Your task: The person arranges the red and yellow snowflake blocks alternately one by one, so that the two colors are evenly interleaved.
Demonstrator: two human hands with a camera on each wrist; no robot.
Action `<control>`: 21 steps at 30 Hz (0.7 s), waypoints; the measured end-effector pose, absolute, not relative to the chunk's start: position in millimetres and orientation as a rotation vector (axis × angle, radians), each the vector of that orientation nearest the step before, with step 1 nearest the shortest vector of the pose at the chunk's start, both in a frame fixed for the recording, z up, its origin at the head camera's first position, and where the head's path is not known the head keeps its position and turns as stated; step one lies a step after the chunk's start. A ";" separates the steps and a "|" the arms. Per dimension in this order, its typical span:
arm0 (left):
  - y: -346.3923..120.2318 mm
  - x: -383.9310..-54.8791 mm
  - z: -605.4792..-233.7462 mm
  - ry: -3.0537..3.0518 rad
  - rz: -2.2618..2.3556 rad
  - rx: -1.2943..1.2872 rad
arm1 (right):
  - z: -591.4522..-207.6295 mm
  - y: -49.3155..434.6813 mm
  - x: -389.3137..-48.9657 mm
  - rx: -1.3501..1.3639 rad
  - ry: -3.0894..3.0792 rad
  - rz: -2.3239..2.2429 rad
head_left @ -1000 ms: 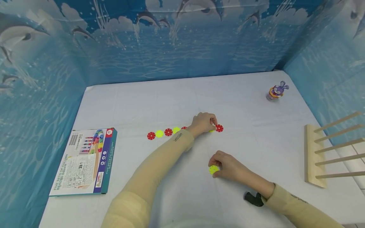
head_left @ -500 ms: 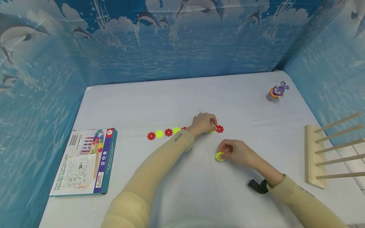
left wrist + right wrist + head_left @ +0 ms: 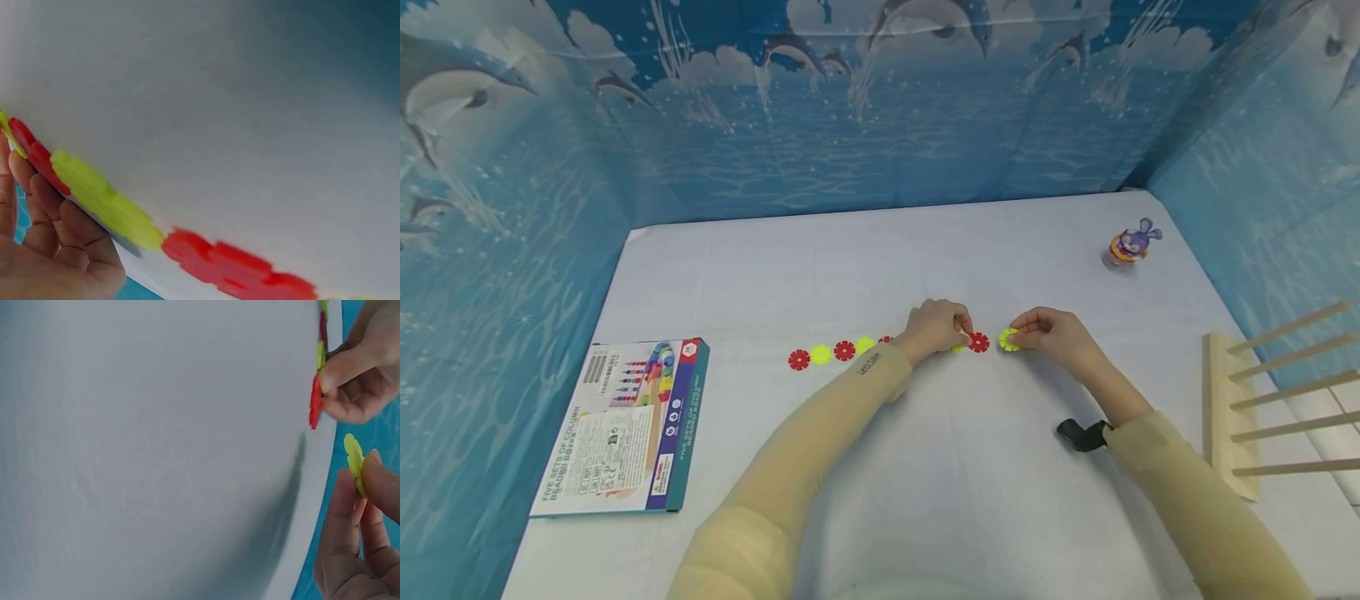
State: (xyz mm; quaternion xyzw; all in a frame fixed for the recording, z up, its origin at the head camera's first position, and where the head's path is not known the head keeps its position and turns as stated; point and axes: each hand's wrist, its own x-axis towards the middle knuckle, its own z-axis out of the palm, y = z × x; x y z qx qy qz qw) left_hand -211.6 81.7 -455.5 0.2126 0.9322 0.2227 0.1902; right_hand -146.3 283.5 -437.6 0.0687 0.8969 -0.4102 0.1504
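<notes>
A row of red and yellow interlocking plastic discs, flower-shaped, runs across the white table, its left end a red disc (image 3: pixel 799 359). My left hand (image 3: pixel 936 325) pinches the right end of this row, thumb and fingertips at the last red disc (image 3: pixel 978 342) where it meets a yellow one. The left forearm covers part of the row in the head view. Between thumb and fingers, my right hand (image 3: pixel 1060 340) pinches a single yellow disc (image 3: pixel 1009 339), with a small gap between it and the red end disc. The right wrist view shows this yellow disc (image 3: pixel 354 461) nearly edge-on.
On the left lies a flat printed box (image 3: pixel 621 425). A wooden stand (image 3: pixel 1228 417) with several pegs is at the right edge. At the back right stands a purple rabbit-eared figurine (image 3: pixel 1131 242). A black device (image 3: pixel 1081 435) sits at my right wrist.
My right hand has moved up and to the right with the yellow disc, from in front of the row to beside its red end. The left hand has kept its place.
</notes>
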 end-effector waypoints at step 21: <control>79.7 -211.5 -451.3 2.582 0.623 0.628 | -449.4 276.8 -166.6 0.167 2.663 -0.968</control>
